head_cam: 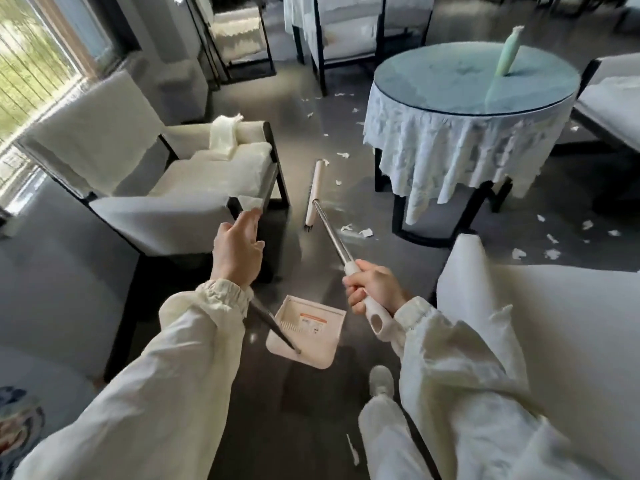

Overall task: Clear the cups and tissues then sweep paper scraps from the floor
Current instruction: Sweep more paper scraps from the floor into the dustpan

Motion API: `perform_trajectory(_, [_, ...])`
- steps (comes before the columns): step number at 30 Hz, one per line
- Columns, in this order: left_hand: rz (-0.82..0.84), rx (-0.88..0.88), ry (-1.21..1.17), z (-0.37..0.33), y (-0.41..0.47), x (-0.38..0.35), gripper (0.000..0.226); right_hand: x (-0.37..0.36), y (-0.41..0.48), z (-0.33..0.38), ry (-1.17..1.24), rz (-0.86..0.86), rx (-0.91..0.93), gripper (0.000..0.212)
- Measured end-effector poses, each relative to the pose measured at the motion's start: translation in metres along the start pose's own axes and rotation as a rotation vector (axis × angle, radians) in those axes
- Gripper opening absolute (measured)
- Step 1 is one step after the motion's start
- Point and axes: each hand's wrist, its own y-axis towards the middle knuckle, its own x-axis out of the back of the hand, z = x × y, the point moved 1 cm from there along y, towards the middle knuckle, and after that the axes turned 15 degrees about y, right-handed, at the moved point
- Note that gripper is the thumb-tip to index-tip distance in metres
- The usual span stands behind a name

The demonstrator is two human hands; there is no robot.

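R hand (372, 289) gripped the broom (315, 188), its head on the floor mid-frame. L hand (239, 251) was open, fingers straight, holding nothing. Paper scraps (366, 232) lay centre-right by the round surface (450, 81); dustpan (308, 332) sat lower centre. Risk: a one-handed stroke prob. would've flicked scraps under the surface.

A dark, glossy grey floor (304, 140) runs through a sitting room. At ten o'clock, daylight enters through a tall window with vertical bars (31, 64). A cream upholstered armchair with a black frame (194, 174) stands at eleven o'clock. At one o'clock is a round glass-topped desk (450, 77) draped in crumpled white cloth. Another pale upholstered seat (554, 306) is at four o'clock.
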Motion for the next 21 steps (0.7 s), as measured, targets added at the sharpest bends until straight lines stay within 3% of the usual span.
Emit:
perform_trajectory(9, [-0.024, 0.055, 0.026, -0.072, 0.299, -0.058, 0.044, -0.057, 0.223, 0.23, 0.03, 0.019, -0.059, 0.031])
perform_trajectory(14, [-0.021, 0.054, -0.071, -0.094, 0.46, -0.101, 0.045, -0.089, 0.344, 0.314, -0.039, 0.015, -0.031, 0.03])
perform_trajectory(21, [0.054, -0.038, -0.008, -0.105, 0.699, -0.182, 0.049, -0.14, 0.559, 0.415, -0.045, -0.033, 0.0, 0.033])
